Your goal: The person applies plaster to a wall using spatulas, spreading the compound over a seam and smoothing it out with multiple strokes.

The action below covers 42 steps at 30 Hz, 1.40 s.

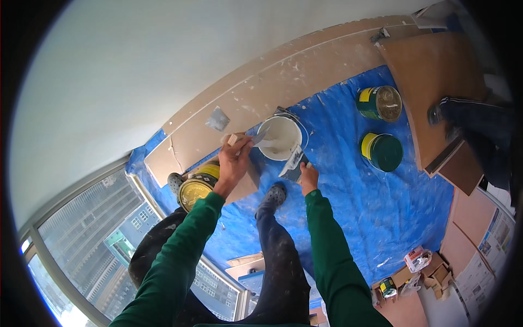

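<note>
My left hand [234, 166] is closed round the wooden handle of a putty knife [261, 136], whose metal blade reaches over the left rim of a white bucket [259, 148]. Inside the bucket lies off-white paste [284, 135]. In my right hand [309, 180] is a wide scraper [293, 164] with white paste smeared along its blade, held at the bucket's near right rim. Whether either blade touches the rim is hard to make out. A green and yellow can with a gold lid [197, 193] stands just left of my left wrist.
Two more green and yellow cans, one with a metallic lid [389, 103] and one dark green [387, 153], stand on the blue sheet [338, 229]. A square metal plate [218, 119] lies on brown board [190, 133]. Another person's leg [479, 117] is at right. Windows [114, 234] border the left.
</note>
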Each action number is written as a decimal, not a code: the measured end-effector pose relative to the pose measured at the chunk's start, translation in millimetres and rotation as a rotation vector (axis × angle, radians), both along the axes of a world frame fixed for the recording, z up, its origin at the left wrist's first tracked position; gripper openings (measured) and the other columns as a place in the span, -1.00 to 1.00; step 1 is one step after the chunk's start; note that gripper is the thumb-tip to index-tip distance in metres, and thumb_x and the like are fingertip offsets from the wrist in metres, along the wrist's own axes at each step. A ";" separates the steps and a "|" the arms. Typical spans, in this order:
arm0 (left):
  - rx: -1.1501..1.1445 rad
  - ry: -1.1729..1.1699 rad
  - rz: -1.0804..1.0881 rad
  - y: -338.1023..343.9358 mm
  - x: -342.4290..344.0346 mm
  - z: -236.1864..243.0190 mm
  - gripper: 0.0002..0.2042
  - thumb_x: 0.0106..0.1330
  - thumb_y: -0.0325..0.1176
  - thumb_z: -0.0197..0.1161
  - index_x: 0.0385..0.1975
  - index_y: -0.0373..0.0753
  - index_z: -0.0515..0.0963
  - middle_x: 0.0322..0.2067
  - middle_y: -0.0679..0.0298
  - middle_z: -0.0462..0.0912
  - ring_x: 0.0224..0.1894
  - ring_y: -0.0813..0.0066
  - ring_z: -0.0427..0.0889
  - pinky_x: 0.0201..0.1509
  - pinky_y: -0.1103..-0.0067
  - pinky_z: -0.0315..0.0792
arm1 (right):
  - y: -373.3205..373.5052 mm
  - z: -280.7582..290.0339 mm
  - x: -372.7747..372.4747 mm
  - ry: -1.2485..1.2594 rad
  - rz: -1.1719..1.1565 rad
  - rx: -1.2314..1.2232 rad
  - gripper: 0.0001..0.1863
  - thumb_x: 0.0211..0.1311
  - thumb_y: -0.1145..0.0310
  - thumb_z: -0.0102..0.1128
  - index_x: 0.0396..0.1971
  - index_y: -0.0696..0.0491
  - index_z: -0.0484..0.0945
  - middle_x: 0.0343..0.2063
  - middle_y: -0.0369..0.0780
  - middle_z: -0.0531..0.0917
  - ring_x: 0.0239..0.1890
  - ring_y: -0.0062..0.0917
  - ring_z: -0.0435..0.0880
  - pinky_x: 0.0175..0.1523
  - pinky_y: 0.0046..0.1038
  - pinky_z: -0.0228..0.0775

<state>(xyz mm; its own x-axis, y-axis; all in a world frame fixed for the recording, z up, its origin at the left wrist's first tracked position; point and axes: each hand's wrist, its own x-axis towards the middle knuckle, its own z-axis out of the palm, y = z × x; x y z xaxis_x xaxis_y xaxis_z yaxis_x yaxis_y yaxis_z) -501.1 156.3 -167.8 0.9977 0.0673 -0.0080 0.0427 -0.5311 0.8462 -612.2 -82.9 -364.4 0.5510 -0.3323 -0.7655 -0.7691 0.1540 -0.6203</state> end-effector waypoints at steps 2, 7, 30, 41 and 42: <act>0.055 -0.036 -0.021 -3.3 -19.2 57.9 -0.82 0.20 -0.53 0.29 -0.20 -0.30 0.67 -0.16 -0.01 0.63 -0.04 0.16 0.59 0.02 0.43 0.48 | -3.7 -1.0 1.2 0.046 0.040 -0.004 -0.74 0.32 0.20 0.19 -0.09 0.01 0.58 -0.30 -0.30 0.62 -0.31 -0.49 0.60 -0.33 -0.29 0.48; 0.067 -0.077 -0.032 1.6 -47.6 162.8 -0.79 0.18 -0.56 0.32 -0.17 -0.30 0.68 -0.09 -0.03 0.61 0.02 0.15 0.59 0.10 0.43 0.43 | 15.3 38.7 31.0 0.162 -0.129 0.266 -0.68 0.35 0.11 0.16 -0.02 -0.05 0.52 -0.20 -0.28 0.62 -0.22 -0.39 0.65 -0.25 -0.14 0.55; 0.177 -0.121 -0.001 -36.5 -72.3 181.4 -0.75 0.08 -0.60 0.38 -0.21 -0.26 0.68 -0.04 -0.08 0.55 -0.02 0.05 0.61 -0.02 0.39 0.52 | 4.5 99.2 32.4 0.002 -0.215 0.772 -0.69 0.30 0.40 0.18 0.00 0.17 0.50 -0.13 -0.21 0.66 -0.11 -0.39 0.66 -0.01 -0.32 0.47; -0.074 0.615 -0.075 40.0 7.1 96.3 -0.75 0.36 -0.29 0.20 -0.25 -0.40 0.64 -0.35 0.18 0.60 -0.28 0.47 0.52 -0.14 0.57 0.41 | 27.5 252.0 48.2 -0.393 0.205 0.212 -0.76 0.38 0.33 0.12 -0.06 0.10 0.59 -0.16 -0.21 0.68 -0.08 -0.45 0.64 0.01 -0.36 0.45; -0.076 0.625 -0.073 48.5 7.2 127.1 -0.74 0.38 -0.28 0.18 -0.26 -0.40 0.63 -0.39 0.22 0.60 -0.33 0.51 0.50 -0.18 0.58 0.41 | 25.4 295.3 51.9 -0.397 0.309 0.099 -0.78 0.36 0.35 0.13 -0.10 0.10 0.61 -0.18 -0.19 0.68 -0.09 -0.42 0.64 -0.02 -0.37 0.46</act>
<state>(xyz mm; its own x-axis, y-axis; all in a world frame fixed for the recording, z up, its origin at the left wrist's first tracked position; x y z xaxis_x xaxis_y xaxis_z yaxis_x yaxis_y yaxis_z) -493.9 204.8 -40.7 0.8048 -0.0247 -0.5931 0.5072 -0.4904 0.7087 -560.3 -57.4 -69.1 0.8665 -0.0444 -0.4972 -0.4963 0.0295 -0.8676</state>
